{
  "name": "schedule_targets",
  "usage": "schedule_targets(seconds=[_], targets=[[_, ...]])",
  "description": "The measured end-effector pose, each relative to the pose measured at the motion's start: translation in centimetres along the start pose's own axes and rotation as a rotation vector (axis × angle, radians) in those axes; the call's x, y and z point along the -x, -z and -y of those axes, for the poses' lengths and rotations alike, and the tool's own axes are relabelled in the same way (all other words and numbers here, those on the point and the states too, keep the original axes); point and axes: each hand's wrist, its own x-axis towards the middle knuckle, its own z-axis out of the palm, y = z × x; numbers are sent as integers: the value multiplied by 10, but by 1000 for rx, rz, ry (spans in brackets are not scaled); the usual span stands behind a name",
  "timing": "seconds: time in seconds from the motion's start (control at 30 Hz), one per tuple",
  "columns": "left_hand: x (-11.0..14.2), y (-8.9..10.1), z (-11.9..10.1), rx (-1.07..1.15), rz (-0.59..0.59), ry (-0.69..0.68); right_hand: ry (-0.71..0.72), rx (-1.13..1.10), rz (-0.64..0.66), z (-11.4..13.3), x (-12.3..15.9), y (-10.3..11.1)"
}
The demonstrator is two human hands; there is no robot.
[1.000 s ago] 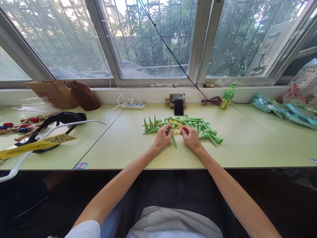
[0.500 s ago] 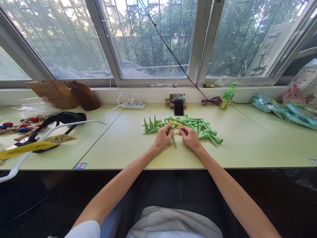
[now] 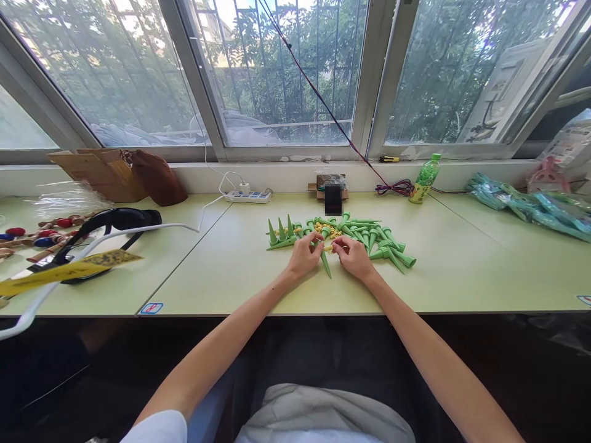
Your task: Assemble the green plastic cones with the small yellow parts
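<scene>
Between the fingers of my left hand (image 3: 305, 255) is a green plastic spike (image 3: 325, 264), its point slanting down toward me. My right hand (image 3: 352, 255) pinches a small yellow piece (image 3: 329, 248) close to the upper end of that spike; whether the two touch, I cannot tell. Just beyond my hands lies a heap of similar green spikes (image 3: 392, 251) with wide round heads. Small yellow pieces (image 3: 333, 230) are scattered among them. Left of the heap, several green spikes (image 3: 281, 230) stand point up.
A power strip (image 3: 249, 196), a small cardboard box (image 3: 318, 186) and a green-capped bottle (image 3: 425, 179) line the back of the table (image 3: 212, 271). Black headgear (image 3: 133, 220) and a white cable (image 3: 175, 226) lie to the left. Teal plastic-wrapped items (image 3: 530, 206) are at the right.
My right hand has shifted slightly left, bringing the yellow piece closer to the spike. The spike's tip has swung a little to the right.
</scene>
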Motion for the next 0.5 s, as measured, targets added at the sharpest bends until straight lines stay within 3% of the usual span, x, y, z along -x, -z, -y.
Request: schedule_targets(seconds=[0.5], targets=[[-1,0,-1,11,5,-6,40,35,56,1,0,1]])
